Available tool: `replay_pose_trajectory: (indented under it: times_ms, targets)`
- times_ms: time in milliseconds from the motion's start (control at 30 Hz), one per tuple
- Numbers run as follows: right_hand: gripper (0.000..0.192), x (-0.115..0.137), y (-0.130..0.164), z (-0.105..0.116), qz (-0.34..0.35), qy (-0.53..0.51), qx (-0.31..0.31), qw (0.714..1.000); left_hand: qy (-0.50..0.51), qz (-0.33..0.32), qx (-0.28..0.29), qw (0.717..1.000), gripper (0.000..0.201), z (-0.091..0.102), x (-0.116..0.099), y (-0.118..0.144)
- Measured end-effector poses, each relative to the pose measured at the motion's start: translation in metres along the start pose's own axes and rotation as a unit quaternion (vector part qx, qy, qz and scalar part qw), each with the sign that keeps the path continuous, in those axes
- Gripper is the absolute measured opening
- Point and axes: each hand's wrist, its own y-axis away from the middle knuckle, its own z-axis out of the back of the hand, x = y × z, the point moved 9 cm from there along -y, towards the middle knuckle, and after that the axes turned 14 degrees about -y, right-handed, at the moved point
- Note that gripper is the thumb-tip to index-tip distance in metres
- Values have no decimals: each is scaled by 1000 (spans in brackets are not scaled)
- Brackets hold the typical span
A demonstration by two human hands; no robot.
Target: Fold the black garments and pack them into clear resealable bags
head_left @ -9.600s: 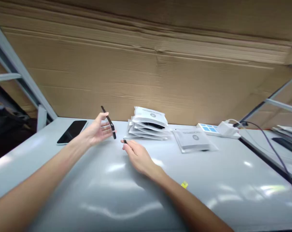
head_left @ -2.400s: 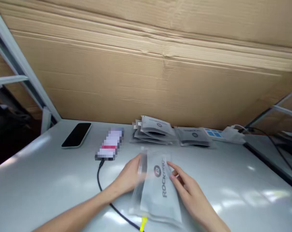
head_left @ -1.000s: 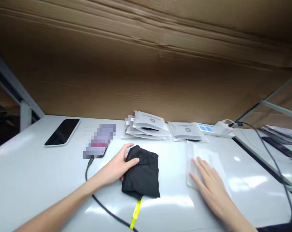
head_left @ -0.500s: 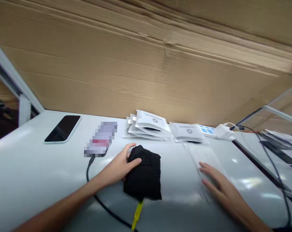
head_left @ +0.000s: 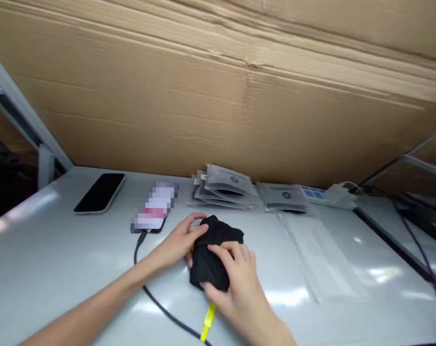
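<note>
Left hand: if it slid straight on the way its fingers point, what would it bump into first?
The left hand already touches the black cloth, so that comes first; the right hand lies just beyond, depth unclear.

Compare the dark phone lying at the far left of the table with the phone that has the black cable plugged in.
The dark-screened phone in a pale case lies unplugged, well clear of both hands. The cabled phone shows a lit, blurred screen, has a black cable at its near end, and sits close to the left hand. Both lie flat, face up, on the white table.
</note>
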Motion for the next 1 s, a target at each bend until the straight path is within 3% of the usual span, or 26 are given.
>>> replay_pose_trajectory:
  times_ms: [100,200,267,367,433,500,633,767,867,933,1000]
  targets:
    - [25,-9,1,8,0,-39,-36,999,-14,-2,-21,1000,60,3,0,0]
    - [16,-22,13,30,-42,-111,-114,986,-37,-32,-84,995,51,15,-5,0]
    - [11,-37,29,43,-113,-163,-171,965,-52,-51,-122,990,44,23,-10,2]
    - [11,-63,66,57,-231,-222,-264,910,-135,-115,-158,971,31,26,-26,10]
    - [17,-76,91,65,-273,-242,-323,873,-237,-186,-144,943,23,16,-41,18]
    - [25,-85,110,75,-283,-245,-364,853,-333,-248,-92,905,17,-3,-50,25]
    - [31,-90,121,99,-252,-210,-403,854,-470,-274,-9,839,18,-26,-46,29]
    - [28,-73,90,110,-185,-116,-360,907,-500,-250,19,829,21,-23,-44,27]
    - [24,-63,56,95,-135,-28,-235,962,-509,-222,39,830,22,-16,-41,25]
    - [21,-68,47,83,-131,12,-152,980,-512,-211,46,831,24,-12,-40,23]
    - [20,-77,50,77,-139,30,-108,984,-513,-201,41,834,27,-8,-39,21]
